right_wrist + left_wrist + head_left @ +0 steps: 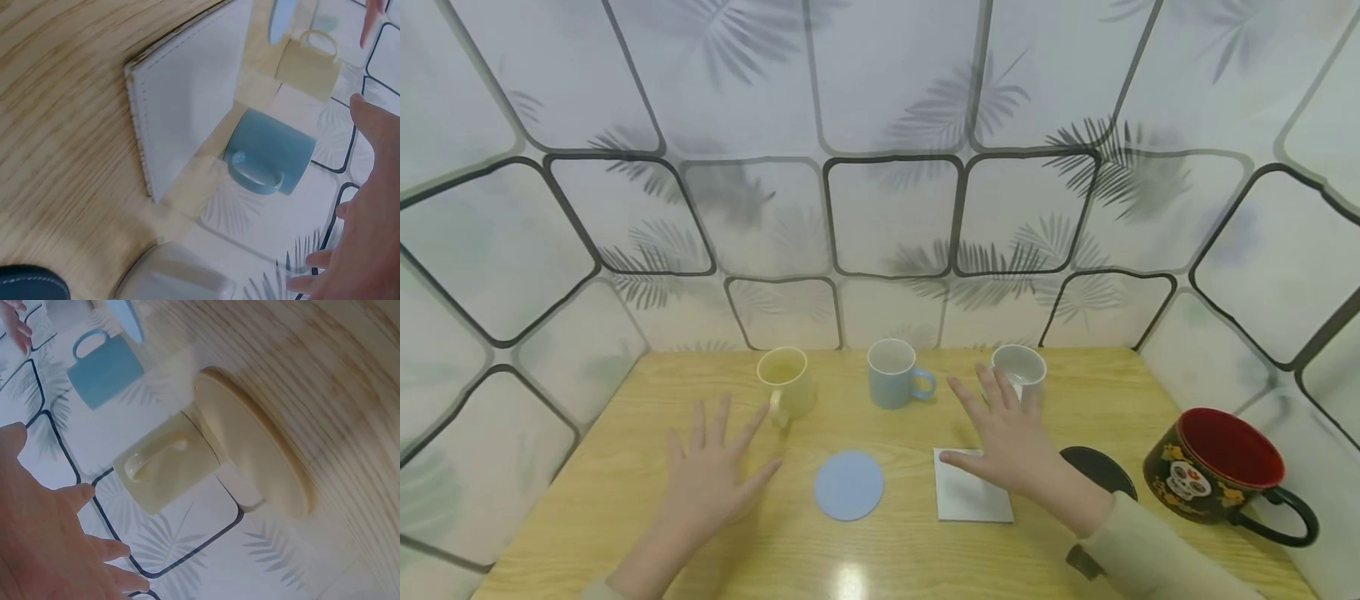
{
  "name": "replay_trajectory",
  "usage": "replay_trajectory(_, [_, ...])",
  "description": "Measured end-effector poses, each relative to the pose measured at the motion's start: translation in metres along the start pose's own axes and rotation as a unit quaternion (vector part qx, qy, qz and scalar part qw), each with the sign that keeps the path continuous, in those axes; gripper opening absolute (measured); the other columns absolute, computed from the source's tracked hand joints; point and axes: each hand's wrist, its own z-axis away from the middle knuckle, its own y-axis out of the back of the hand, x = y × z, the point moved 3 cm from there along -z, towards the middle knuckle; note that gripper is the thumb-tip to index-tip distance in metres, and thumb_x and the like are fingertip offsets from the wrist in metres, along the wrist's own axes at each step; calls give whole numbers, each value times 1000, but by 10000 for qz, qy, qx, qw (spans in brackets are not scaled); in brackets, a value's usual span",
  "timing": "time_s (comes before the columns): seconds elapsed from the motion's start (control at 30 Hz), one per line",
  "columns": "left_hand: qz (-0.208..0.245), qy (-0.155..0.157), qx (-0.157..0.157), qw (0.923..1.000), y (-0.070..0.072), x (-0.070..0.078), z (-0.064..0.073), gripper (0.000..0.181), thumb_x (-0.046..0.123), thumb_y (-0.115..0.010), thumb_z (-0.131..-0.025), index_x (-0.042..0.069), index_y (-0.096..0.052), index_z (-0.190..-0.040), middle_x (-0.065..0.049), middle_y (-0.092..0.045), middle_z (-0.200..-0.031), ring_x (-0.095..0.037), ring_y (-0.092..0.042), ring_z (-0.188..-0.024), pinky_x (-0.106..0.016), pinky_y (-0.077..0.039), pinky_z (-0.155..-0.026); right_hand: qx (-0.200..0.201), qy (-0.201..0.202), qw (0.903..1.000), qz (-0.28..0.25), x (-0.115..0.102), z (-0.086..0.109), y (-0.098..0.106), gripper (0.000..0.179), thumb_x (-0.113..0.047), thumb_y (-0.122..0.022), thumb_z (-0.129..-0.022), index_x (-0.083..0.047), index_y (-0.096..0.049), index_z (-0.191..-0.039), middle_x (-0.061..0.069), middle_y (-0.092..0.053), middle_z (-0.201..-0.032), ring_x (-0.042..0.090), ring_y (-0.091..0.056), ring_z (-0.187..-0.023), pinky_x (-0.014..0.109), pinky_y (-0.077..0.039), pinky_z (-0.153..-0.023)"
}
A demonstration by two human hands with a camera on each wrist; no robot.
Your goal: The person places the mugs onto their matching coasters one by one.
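Observation:
My left hand (707, 479) is held over the left of the table, fingers spread and holding nothing. Below it lies a round yellow coaster (250, 444), hidden by the hand in the head view, with a yellow mug (786, 387) beyond. My right hand (1011, 437), also spread and holding nothing, partly covers a white square coaster (976, 502) and overlaps a white mug (1019, 363). Between the hands are a light blue mug (891, 379) at the back and a round blue coaster (848, 486) nearer the front.
To the right of my right forearm, a round black coaster (1097, 467) shows partly. A large black skull mug (1202, 471) with a red inside stands at the table's right edge. Patterned cloth (895, 217) walls in the wooden table (805, 558) behind and at both sides.

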Motion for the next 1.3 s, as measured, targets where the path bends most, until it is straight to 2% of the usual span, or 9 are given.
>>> replay_trajectory(0.13, [-3, 16, 69, 10000, 3, -3, 2, 75, 59, -63, -99, 26, -43, -163, -33, -21, -171, -69, -18, -153, -95, -13, -112, -13, 17, 9999, -126, -8, -4, 1, 103, -72, -72, -87, -22, -30, -168, 30, -26, -171, 57, -27, -157, 92, -25, -113])
replay_trajectory(0.33, [60, 76, 64, 9999, 3, -12, 4, 75, 57, -64, -99, 24, -42, -163, -34, -19, -171, -70, -15, -153, -95, -11, -112, -103, 84, 9993, -361, -21, -11, 2, 103, -71, -71, -89, -21, -29, -169, 31, -23, -171, 57, -22, -158, 91, -26, -112])
replay_trajectory(0.57, [66, 188, -51, 9998, 6, -20, 7, 76, 61, -59, -101, 24, -39, -165, -35, -17, -171, -70, -10, -154, -95, -6, -112, -57, 174, 9983, -546, -35, -20, -2, 105, -71, -73, -87, -21, -29, -168, 29, -24, -171, 57, -26, -157, 90, -24, -115])
replay_trajectory(0.77, [83, 203, 19, 9998, 4, -26, 8, 76, 57, -61, -101, 23, -37, -165, -36, -19, -170, -71, -13, -153, -95, -7, -112, -126, 345, 9975, -597, -47, -29, -3, 105, -72, -72, -88, -19, -28, -169, 30, -25, -171, 57, -27, -156, 87, -27, -116])
replay_trajectory(1.0, [65, 285, -1, 9996, -1, -37, 8, 77, 59, -58, -102, 25, -33, -167, -38, -19, -169, -71, -14, -152, -95, -7, -111, -291, 410, 9962, -705, -63, -38, -5, 105, -74, -68, -89, -20, -28, -169, 27, -21, -173, 55, -26, -158, 80, -26, -122])
replay_trajectory(1.3, [110, 398, -66, 9991, -5, -49, 12, 79, 61, -56, -103, 23, -32, -167, -40, -18, -168, -72, -16, -150, -96, -7, -111, -260, 524, 9950, -806, -77, -48, -13, 105, -73, -70, -89, -18, -30, -168, 29, -24, -171, 53, -30, -156, 72, -28, -127])
